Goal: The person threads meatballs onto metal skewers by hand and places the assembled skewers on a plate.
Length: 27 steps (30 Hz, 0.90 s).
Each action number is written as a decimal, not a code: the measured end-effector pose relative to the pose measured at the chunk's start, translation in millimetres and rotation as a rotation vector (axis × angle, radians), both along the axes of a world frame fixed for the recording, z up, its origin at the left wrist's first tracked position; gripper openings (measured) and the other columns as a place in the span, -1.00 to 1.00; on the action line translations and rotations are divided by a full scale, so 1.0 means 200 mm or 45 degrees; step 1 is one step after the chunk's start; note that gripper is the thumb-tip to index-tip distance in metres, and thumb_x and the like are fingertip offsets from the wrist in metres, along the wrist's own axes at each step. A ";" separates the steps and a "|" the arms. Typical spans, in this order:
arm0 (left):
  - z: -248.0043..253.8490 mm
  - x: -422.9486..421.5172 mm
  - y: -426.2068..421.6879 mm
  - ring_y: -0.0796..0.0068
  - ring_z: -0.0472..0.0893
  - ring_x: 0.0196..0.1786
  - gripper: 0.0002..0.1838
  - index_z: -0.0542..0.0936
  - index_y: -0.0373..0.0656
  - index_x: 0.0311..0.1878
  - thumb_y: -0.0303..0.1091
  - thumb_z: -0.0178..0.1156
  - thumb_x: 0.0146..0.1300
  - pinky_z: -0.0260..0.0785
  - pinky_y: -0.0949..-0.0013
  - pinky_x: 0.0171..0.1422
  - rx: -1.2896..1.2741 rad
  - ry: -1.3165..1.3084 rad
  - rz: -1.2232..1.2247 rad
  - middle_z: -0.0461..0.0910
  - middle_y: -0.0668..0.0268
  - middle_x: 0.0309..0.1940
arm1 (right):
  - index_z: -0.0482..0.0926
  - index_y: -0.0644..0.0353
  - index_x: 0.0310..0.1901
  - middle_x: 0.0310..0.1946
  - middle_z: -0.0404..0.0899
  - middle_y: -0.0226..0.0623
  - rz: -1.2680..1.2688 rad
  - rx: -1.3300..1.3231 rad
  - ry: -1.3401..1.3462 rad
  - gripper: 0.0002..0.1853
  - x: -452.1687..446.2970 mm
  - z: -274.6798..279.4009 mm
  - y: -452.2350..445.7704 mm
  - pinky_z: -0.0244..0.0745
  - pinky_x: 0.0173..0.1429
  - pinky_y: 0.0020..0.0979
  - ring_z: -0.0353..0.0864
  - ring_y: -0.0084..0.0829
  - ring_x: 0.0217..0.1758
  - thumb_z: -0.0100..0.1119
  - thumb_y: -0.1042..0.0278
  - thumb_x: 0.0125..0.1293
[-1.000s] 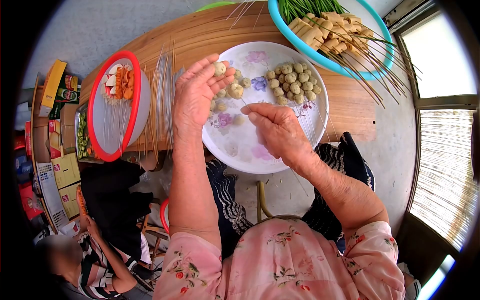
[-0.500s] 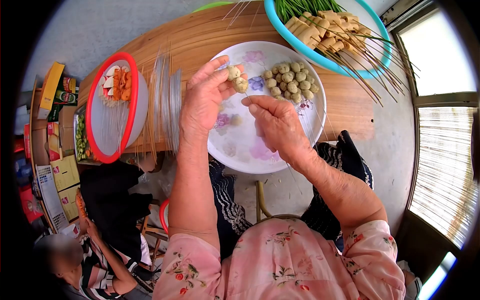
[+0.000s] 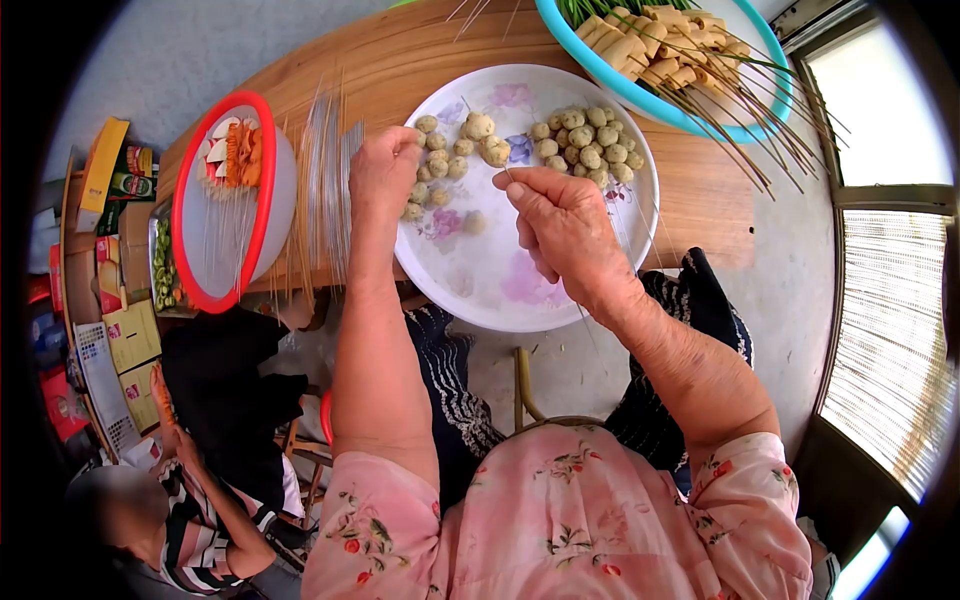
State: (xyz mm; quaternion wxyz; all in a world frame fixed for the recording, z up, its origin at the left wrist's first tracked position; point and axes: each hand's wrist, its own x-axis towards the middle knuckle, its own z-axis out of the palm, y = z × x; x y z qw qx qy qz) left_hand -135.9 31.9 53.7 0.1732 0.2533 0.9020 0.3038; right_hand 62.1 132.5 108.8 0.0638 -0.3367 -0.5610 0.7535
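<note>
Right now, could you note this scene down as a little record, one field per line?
Right hand: pinching a thin skewer with two balls on it
Left hand: beside the loose balls; whether it grips one is unclear
Tray: round, white, flower-patterned
Ball pile: on the tray's right side
Left of tray: bare skewers, red-rimmed basket
Far right: blue-rimmed basin with tan rolls

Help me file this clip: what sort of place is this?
Probably an indoor food preparation area, home or shop: a red-rimmed basin of skewered food, a tray of round balls, and a wooden table.
</note>
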 end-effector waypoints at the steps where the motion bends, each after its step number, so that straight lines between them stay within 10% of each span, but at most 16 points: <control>1: -0.05 0.01 -0.01 0.30 0.60 -0.10 -0.68 0.59 -0.20 -0.06 -0.39 0.21 0.07 0.42 0.30 -0.02 -0.038 0.116 -0.089 0.59 0.12 -0.16 | 0.55 0.25 -0.04 -0.70 0.31 -0.48 0.002 -0.001 0.009 -0.73 0.00 -0.01 0.00 0.04 -0.78 -0.61 0.13 -0.71 -0.80 0.02 0.27 0.38; 13: -0.17 0.11 0.03 0.19 0.55 -0.10 -0.70 0.60 -0.02 -0.12 -0.48 0.17 0.02 0.41 0.20 -0.04 -0.245 0.547 -0.318 0.52 0.16 -0.24 | 0.54 0.28 -0.03 -0.71 0.30 -0.48 0.012 0.008 0.018 -0.73 0.00 0.00 0.01 0.04 -0.78 -0.60 0.11 -0.71 -0.81 0.01 0.29 0.38; 16: -0.14 0.06 0.05 0.33 0.59 -0.20 -0.74 0.56 -0.11 -0.10 -0.50 0.16 0.10 0.46 0.29 -0.13 -0.136 0.115 -0.081 0.56 0.21 -0.25 | 0.54 0.29 -0.04 -0.71 0.30 -0.48 0.016 0.017 0.005 -0.73 0.00 0.00 0.01 0.03 -0.78 -0.60 0.11 -0.71 -0.81 0.01 0.30 0.37; 19: -0.04 0.03 0.05 0.44 0.60 -0.25 -0.77 0.51 -0.23 -0.07 -0.47 0.14 0.19 0.50 0.37 -0.18 0.751 -0.854 0.276 0.58 0.22 -0.25 | 0.54 0.28 -0.03 -0.71 0.30 -0.48 0.024 0.042 -0.011 -0.73 0.01 0.01 0.01 0.03 -0.77 -0.59 0.12 -0.71 -0.80 0.01 0.30 0.37; 27: 0.04 0.02 0.04 0.46 0.56 -0.20 -0.76 0.46 -0.28 -0.01 -0.46 0.11 0.27 0.44 0.51 -0.16 1.256 -1.290 0.308 0.56 0.20 -0.22 | 0.59 0.24 -0.06 -0.74 0.29 -0.53 0.090 0.055 -0.050 -0.75 0.00 0.00 -0.02 0.03 -0.75 -0.60 0.13 -0.73 -0.78 0.02 0.31 0.36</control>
